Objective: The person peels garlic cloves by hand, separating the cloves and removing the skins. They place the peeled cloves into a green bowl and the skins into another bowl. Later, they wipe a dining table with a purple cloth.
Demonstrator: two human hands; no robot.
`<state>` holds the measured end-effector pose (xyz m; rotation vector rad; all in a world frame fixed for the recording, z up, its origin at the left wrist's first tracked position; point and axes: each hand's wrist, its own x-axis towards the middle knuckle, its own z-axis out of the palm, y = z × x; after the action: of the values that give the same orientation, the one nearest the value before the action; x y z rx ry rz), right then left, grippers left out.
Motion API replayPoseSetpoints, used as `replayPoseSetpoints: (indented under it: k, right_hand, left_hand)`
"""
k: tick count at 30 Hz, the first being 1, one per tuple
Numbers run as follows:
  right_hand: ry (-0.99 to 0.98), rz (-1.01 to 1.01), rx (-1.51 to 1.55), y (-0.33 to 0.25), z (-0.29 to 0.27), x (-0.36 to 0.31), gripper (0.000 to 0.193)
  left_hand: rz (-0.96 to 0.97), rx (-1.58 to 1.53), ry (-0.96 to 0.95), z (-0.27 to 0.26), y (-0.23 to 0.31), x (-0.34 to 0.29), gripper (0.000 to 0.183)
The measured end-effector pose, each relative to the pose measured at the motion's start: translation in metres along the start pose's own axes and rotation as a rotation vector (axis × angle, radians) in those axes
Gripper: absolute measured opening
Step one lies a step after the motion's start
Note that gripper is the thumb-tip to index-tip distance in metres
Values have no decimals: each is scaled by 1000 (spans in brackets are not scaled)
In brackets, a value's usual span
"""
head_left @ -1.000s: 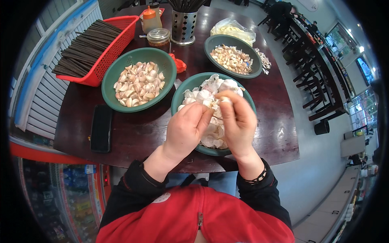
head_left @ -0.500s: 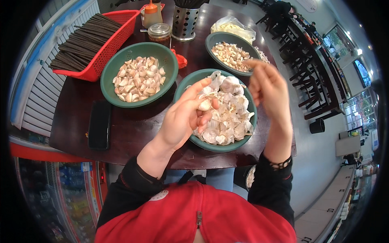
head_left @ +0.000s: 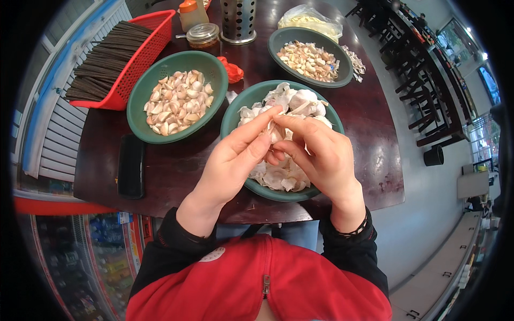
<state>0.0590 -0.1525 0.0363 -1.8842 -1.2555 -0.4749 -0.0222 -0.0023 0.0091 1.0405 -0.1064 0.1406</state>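
My left hand point(head_left: 235, 152) and my right hand point(head_left: 321, 152) meet over the front green basin point(head_left: 227, 126), fingertips closed together on a piece of garlic point(head_left: 276, 132). Fingers partly cover that piece, so its full shape is hidden. Beneath them the basin holds whole garlic bulbs point(head_left: 305, 101) and loose papery skins point(head_left: 284, 176). To the left stands a green colander point(head_left: 140, 123) with separated, unpeeled cloves point(head_left: 179, 104). Behind my right hand, a darker grey-green bowl point(head_left: 345, 69) contains small cloves point(head_left: 308, 59) mixed with skin scraps.
A red basket point(head_left: 160, 37) of dark sticks is at the far left, with a black phone point(head_left: 131, 167) nearer me. At the back are a glass jar point(head_left: 203, 35), a perforated metal holder point(head_left: 239, 21), a red plastic bag point(head_left: 231, 69) and a clear bag point(head_left: 310, 24).
My right hand has come down and left from beside the rear bowl to join my left hand at the garlic. The view has shifted slightly.
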Motion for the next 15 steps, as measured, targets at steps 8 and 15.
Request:
replayPoseSetpoints:
  k: [8,15]
  right_hand:
    - [-129,177,250,-13,-23,-1,34]
    - [-231,75,340,-8,-24,-1,36]
  left_hand:
    - [92,136,-17,-3,7,-1,43]
    - [-30,40,-50,-4,7,-4,40]
